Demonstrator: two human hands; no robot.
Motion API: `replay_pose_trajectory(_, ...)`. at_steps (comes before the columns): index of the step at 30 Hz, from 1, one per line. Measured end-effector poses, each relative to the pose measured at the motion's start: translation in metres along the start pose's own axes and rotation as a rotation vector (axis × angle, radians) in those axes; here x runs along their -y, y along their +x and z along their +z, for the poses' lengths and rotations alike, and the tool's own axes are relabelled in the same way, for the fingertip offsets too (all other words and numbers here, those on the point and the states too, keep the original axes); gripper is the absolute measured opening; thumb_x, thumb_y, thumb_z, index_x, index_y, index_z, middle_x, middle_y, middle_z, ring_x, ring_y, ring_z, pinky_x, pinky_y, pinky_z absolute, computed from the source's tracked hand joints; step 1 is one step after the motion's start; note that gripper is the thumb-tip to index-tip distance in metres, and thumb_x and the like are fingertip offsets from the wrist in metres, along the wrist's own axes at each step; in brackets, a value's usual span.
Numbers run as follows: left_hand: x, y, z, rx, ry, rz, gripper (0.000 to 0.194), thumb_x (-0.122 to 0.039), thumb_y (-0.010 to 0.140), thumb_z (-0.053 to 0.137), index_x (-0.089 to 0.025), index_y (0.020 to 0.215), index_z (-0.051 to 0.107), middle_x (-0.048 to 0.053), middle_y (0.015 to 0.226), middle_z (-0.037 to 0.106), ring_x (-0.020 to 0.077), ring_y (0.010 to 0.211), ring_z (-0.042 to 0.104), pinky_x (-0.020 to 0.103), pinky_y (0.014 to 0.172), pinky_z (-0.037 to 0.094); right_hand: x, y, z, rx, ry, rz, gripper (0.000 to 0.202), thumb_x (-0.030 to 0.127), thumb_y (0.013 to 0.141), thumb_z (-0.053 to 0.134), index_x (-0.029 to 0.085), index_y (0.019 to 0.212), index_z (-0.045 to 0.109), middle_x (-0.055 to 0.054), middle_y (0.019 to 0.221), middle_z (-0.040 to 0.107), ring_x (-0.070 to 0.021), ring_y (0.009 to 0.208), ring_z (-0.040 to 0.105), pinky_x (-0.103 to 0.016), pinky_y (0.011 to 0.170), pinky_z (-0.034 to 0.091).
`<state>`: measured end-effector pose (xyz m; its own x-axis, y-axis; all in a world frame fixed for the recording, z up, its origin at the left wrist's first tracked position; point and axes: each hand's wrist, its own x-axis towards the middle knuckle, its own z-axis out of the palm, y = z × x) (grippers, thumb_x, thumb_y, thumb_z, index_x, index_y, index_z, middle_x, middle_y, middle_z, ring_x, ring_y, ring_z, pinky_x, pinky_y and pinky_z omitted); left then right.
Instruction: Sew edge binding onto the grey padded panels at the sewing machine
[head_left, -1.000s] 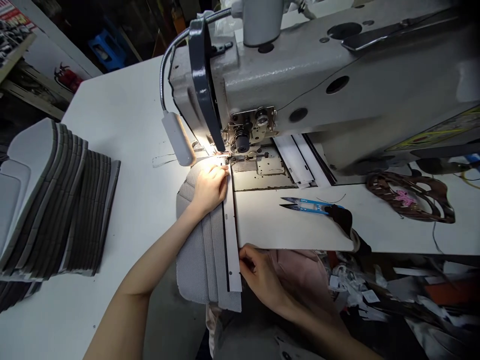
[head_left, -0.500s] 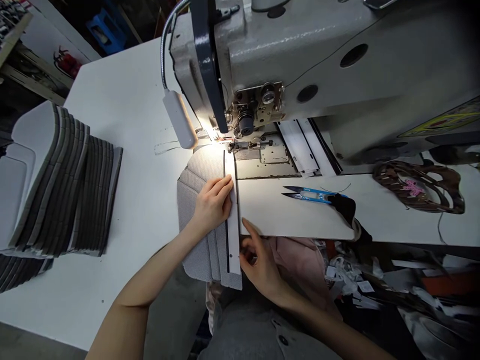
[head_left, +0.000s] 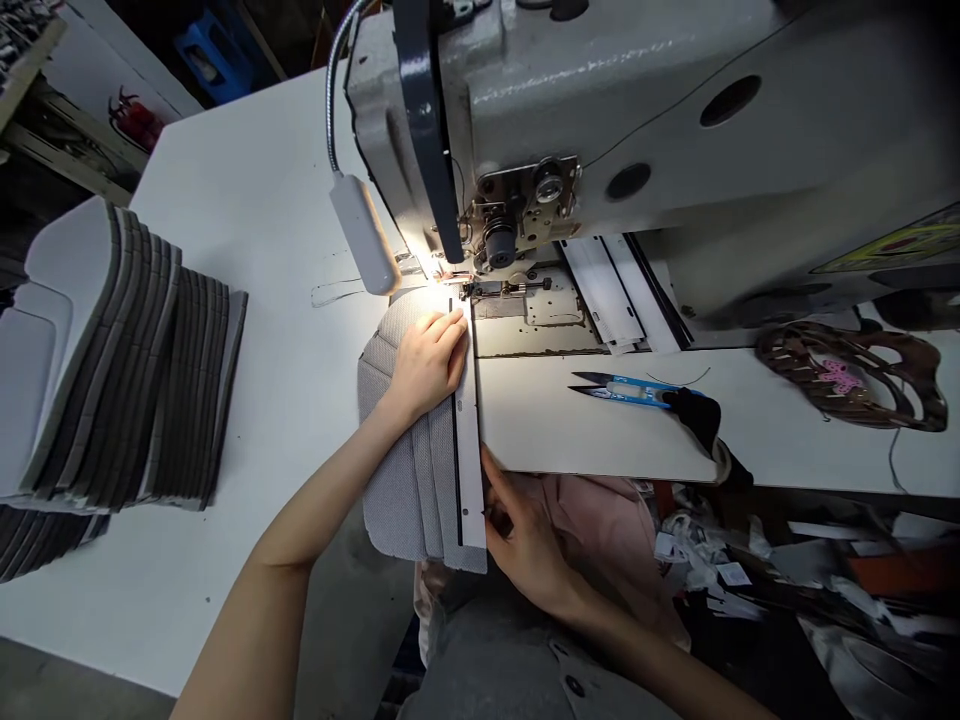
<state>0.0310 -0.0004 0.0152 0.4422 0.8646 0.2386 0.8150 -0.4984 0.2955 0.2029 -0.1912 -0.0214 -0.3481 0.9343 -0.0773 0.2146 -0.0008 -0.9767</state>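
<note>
A grey padded fabric panel (head_left: 401,490) lies under the sewing machine's lit needle area (head_left: 457,290). Along its right edge runs a white strip (head_left: 469,460) with a black border. My left hand (head_left: 429,365) rests flat on the panel and strip, fingers together and pointing toward the presser foot. Lower down, my right hand (head_left: 529,545) is at the strip's outer edge, index finger extended along it. Its other fingers curl at the panel's edge, the tips partly hidden there. The panel's near end overhangs the table edge.
Stacked grey panels (head_left: 142,370) stand on the left of the white table (head_left: 285,400). Right of the needle lie white strips (head_left: 600,290), blue thread snips (head_left: 630,390) and a brown hair clip (head_left: 855,375). A small lamp (head_left: 365,235) hangs beside the machine head.
My left hand has slid forward along the panel, closer to the needle. My right index finger has moved in against the strip's edge. The panel has barely shifted.
</note>
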Motion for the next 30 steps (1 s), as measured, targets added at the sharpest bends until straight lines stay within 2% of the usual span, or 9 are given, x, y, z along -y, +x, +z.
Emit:
replay_pose_trajectory(8, 0.001, -0.005, 0.002, -0.008, -0.04, 0.035, 0.029, -0.015, 0.092, 0.044, -0.017, 0.115, 0.063, 0.011, 0.133, 0.064, 0.0275, 0.12, 0.056, 0.048, 0.106, 0.048, -0.001, 0.002, 0.001, -0.026, -0.042, -0.028, 0.085, 0.006, 0.086, 0.046, 0.029, 0.162, 0.014, 0.002, 0.074, 0.063, -0.013, 0.056, 0.056, -0.022, 0.051, 0.051)
replay_pose_trajectory(17, -0.002, -0.005, 0.004, 0.009, -0.001, 0.015, 0.034, -0.015, 0.091, 0.045, -0.015, 0.121, 0.061, 0.012, 0.136, 0.062, 0.0286, 0.12, 0.055, 0.048, 0.106, 0.047, -0.002, -0.001, 0.002, -0.011, -0.045, -0.025, 0.085, 0.007, 0.087, 0.049, 0.027, 0.162, 0.015, 0.003, 0.074, 0.065, -0.0132, 0.055, 0.058, -0.025, 0.056, 0.055)
replay_pose_trajectory(23, 0.001, -0.002, 0.006, -0.008, 0.011, 0.022, 0.034, -0.014, 0.092, 0.046, -0.015, 0.123, 0.062, 0.012, 0.135, 0.062, 0.0283, 0.119, 0.056, 0.048, 0.107, 0.047, 0.0, 0.004, 0.0, -0.045, -0.119, -0.078, 0.084, 0.006, 0.086, 0.048, 0.026, 0.161, 0.018, 0.0, 0.077, 0.068, -0.0146, 0.058, 0.061, -0.026, 0.056, 0.055)
replay_pose_trajectory(26, -0.006, -0.012, 0.003, -0.042, 0.004, 0.055, 0.033, -0.015, 0.095, 0.044, -0.016, 0.123, 0.062, 0.012, 0.132, 0.064, 0.0271, 0.117, 0.058, 0.047, 0.103, 0.05, 0.001, 0.007, -0.001, -0.078, -0.179, -0.113, 0.082, 0.006, 0.086, 0.047, 0.024, 0.161, 0.018, 0.0, 0.076, 0.067, -0.0143, 0.059, 0.061, -0.025, 0.056, 0.054)
replay_pose_trajectory(30, -0.023, -0.038, -0.001, -0.106, -0.003, 0.108, 0.033, -0.014, 0.096, 0.046, -0.015, 0.125, 0.061, 0.013, 0.13, 0.065, 0.0262, 0.114, 0.059, 0.045, 0.099, 0.055, 0.004, 0.011, -0.001, -0.093, -0.262, -0.117, 0.082, 0.004, 0.085, 0.045, 0.018, 0.161, 0.019, 0.0, 0.075, 0.067, -0.0137, 0.057, 0.061, -0.025, 0.057, 0.053)
